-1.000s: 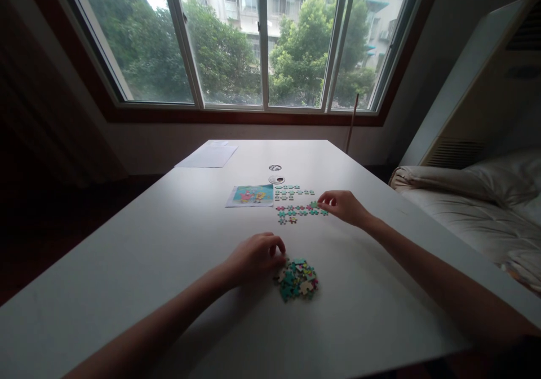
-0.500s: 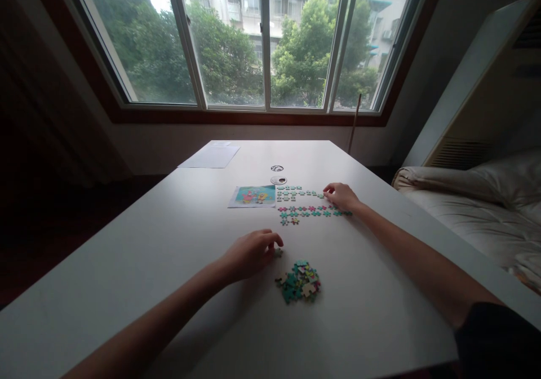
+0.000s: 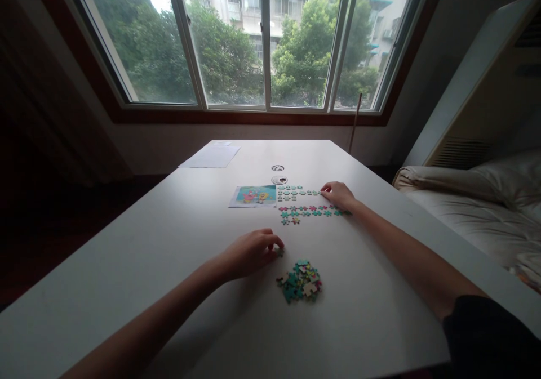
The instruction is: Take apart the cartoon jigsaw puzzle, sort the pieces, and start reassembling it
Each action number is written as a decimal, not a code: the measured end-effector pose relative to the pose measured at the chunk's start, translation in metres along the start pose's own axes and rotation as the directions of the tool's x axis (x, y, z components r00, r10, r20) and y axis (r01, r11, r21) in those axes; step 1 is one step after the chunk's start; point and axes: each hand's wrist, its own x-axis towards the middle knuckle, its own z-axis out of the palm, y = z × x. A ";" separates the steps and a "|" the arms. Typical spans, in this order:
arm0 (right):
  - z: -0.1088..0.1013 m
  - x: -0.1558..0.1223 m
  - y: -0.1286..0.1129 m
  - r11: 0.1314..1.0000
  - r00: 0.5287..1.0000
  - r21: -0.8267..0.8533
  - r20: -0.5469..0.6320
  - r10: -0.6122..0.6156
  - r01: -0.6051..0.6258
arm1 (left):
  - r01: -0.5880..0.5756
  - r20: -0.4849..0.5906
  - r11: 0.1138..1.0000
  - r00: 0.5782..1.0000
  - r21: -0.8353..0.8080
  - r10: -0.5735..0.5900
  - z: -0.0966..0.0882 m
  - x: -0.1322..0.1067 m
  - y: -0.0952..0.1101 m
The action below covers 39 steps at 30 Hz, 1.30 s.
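Observation:
My left hand (image 3: 251, 252) is low over the table, its fingers pinched on a small puzzle piece (image 3: 279, 252). Just to its right lies a loose pile of puzzle pieces (image 3: 301, 282), mostly green with some pale and yellow. Farther off, several rows of puzzle pieces (image 3: 313, 213) are laid out, green and pink. My right hand (image 3: 339, 195) is at the right end of an upper row, fingertips closed on a green piece (image 3: 320, 193) that they partly cover. A picture card (image 3: 254, 196) with cartoon figures lies left of the rows.
The white table (image 3: 160, 244) stretches toward the window. Two round dark-and-white discs or stickers (image 3: 279, 180) sit beyond the rows, and white paper (image 3: 211, 156) lies at the far left. A couch (image 3: 456, 199) stands on the right.
My right hand has shifted slightly left along the upper row, bringing its piece nearer the neighbouring one. My left hand stays nearly still with its piece.

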 end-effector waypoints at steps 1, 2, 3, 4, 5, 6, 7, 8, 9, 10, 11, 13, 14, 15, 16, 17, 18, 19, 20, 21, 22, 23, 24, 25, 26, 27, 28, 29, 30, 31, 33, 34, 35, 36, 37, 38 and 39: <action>0.000 0.000 -0.001 1.000 1.000 0.002 -0.001 -0.002 0.002 | 0.001 -0.001 1.000 1.000 -0.007 -0.001 0.000 0.000 0.000; 0.000 -0.001 -0.002 1.000 1.000 0.003 -0.003 -0.004 0.004 | 0.001 -0.003 1.000 1.000 -0.014 -0.002 0.001 0.000 -0.001; -0.001 -0.001 -0.002 1.000 1.000 0.003 -0.008 -0.006 0.007 | -0.001 -0.006 1.000 1.000 -0.020 0.000 0.001 0.001 -0.002; -0.002 -0.002 -0.003 1.000 1.000 0.004 -0.016 -0.011 0.011 | -0.004 -0.009 1.000 1.000 -0.025 0.004 0.002 0.001 -0.002; -0.004 -0.004 -0.005 1.000 1.000 0.005 -0.025 -0.017 0.017 | -0.007 -0.012 1.000 1.000 -0.029 0.006 0.002 0.001 -0.003; -0.006 -0.006 -0.006 1.000 0.999 0.007 -0.035 -0.027 0.028 | -0.008 -0.013 0.999 1.000 -0.032 0.007 0.003 0.001 -0.004; -0.008 -0.008 -0.008 0.999 0.998 0.009 -0.046 -0.042 0.043 | -0.007 -0.013 0.999 1.000 -0.033 0.007 0.003 0.001 -0.004; -0.010 -0.012 -0.011 0.998 0.997 0.013 -0.055 -0.062 0.062 | -0.004 -0.012 0.999 1.000 -0.034 0.004 0.003 0.001 -0.005; -0.013 -0.016 -0.014 0.996 0.995 0.018 -0.062 -0.083 0.085 | -0.003 -0.012 0.999 1.000 -0.034 0.002 0.004 0.002 -0.005; -0.016 -0.022 -0.018 0.994 0.992 0.022 -0.066 -0.105 0.107 | -0.002 -0.011 0.999 1.000 -0.034 0.002 0.004 0.002 -0.005; -0.018 -0.028 -0.023 0.991 0.989 0.028 -0.068 -0.132 0.134 | -0.003 -0.012 0.999 1.000 -0.033 0.003 0.004 0.002 -0.006; -0.023 -0.045 -0.033 0.978 0.977 0.047 -0.074 -0.201 0.205 | -0.003 -0.019 0.999 1.000 -0.032 0.003 0.004 0.003 -0.006; -0.025 -0.055 -0.039 0.963 0.963 0.066 -0.084 -0.256 0.262 | -0.002 -0.020 0.999 1.000 -0.033 0.001 0.004 0.003 -0.007; -0.027 -0.065 -0.044 0.943 0.945 0.091 -0.099 -0.311 0.320 | -0.001 -0.018 0.999 1.000 -0.038 0.000 0.004 0.003 -0.007; -0.029 -0.077 -0.050 0.918 0.925 0.123 -0.108 -0.365 0.377 | 0.003 -0.017 0.999 1.000 -0.046 -0.004 0.004 0.003 -0.007; -0.031 -0.088 -0.056 0.890 0.903 0.157 -0.118 -0.413 0.428 | 0.007 -0.020 0.999 1.000 -0.054 -0.008 0.004 0.004 -0.008; -0.032 -0.099 -0.061 0.862 0.882 0.187 -0.135 -0.452 0.471 | 0.009 -0.028 0.998 1.000 -0.062 -0.010 0.004 0.004 -0.008; -0.033 -0.109 -0.065 0.838 0.863 0.207 -0.154 -0.482 0.505 | 0.010 -0.040 0.997 0.999 -0.071 -0.013 0.005 0.004 -0.008; -0.033 -0.118 -0.069 0.818 0.847 0.221 -0.156 -0.508 0.531 | 0.015 -0.052 0.996 0.998 -0.085 -0.020 0.005 0.004 -0.008; -0.032 -0.127 -0.072 0.803 0.836 0.233 -0.157 -0.526 0.549 | 0.024 -0.060 0.994 0.998 -0.104 -0.031 0.006 0.004 -0.009; -0.031 -0.134 -0.075 0.790 0.825 0.237 -0.159 -0.542 0.565 | 0.037 -0.063 0.991 0.997 -0.128 -0.046 0.007 0.005 -0.009; -0.029 -0.140 -0.077 0.780 0.815 0.234 -0.159 -0.558 0.580 | 0.053 -0.066 0.986 0.996 -0.159 -0.064 0.008 0.006 -0.009; -0.027 -0.145 -0.079 0.770 0.803 0.226 -0.162 -0.574 0.596 | 0.067 -0.073 0.978 0.994 -0.197 -0.083 0.010 0.007 -0.008; -0.024 -0.148 -0.081 0.761 0.790 0.212 -0.164 -0.591 0.613 | 0.077 -0.085 0.967 0.991 -0.242 -0.100 0.011 0.008 -0.007; -0.021 -0.151 -0.082 0.753 0.779 0.197 -0.163 -0.606 0.628 | 0.078 -0.102 0.953 0.988 -0.294 -0.113 0.012 0.010 -0.006; -0.019 -0.153 -0.084 0.747 0.769 0.185 -0.158 -0.619 0.639 | 0.071 -0.120 0.933 0.985 -0.352 -0.121 0.013 0.011 -0.004; -0.016 -0.154 -0.085 0.742 0.763 0.177 -0.151 -0.629 0.647 | 0.061 -0.132 0.907 0.983 -0.416 -0.127 0.013 0.012 -0.002; -0.014 -0.156 -0.086 0.738 0.758 0.174 -0.145 -0.636 0.652 | 0.051 -0.138 0.878 0.982 -0.475 -0.132 0.014 0.013 0.000; -0.013 -0.156 -0.087 0.735 0.756 0.175 -0.139 -0.640 0.655 | 0.044 -0.135 0.848 0.982 -0.527 -0.135 0.014 0.013 0.003; -0.012 -0.157 -0.088 0.733 0.754 0.179 -0.136 -0.643 0.657 | 0.038 -0.131 0.822 0.982 -0.568 -0.136 0.014 0.013 0.005; -0.011 -0.159 -0.089 0.727 0.750 0.187 -0.139 -0.646 0.661 | 0.031 -0.122 0.789 0.984 -0.613 -0.134 0.015 0.013 0.009; -0.012 -0.159 -0.089 0.725 0.748 0.187 -0.148 -0.647 0.663 | 0.029 -0.122 0.783 0.983 -0.622 -0.134 0.015 0.013 0.010; -0.012 -0.159 -0.089 0.721 0.745 0.184 -0.157 -0.649 0.668 | 0.028 -0.125 0.780 0.983 -0.625 -0.135 0.016 0.013 0.012; -0.013 -0.160 -0.089 0.718 0.740 0.180 -0.169 -0.651 0.672 | 0.028 -0.128 0.778 0.982 -0.628 -0.139 0.016 0.013 0.013; -0.013 -0.160 -0.089 0.714 0.735 0.175 -0.180 -0.653 0.677 | 0.029 -0.131 0.776 0.981 -0.630 -0.143 0.016 0.013 0.014; -0.013 -0.160 -0.089 0.709 0.729 0.170 -0.190 -0.658 0.684 | 0.030 -0.131 0.774 0.981 -0.633 -0.145 0.016 0.013 0.014; -0.013 -0.160 -0.090 0.704 0.722 0.165 -0.197 -0.663 0.691 | 0.029 -0.130 0.771 0.981 -0.637 -0.144 0.017 0.013 0.015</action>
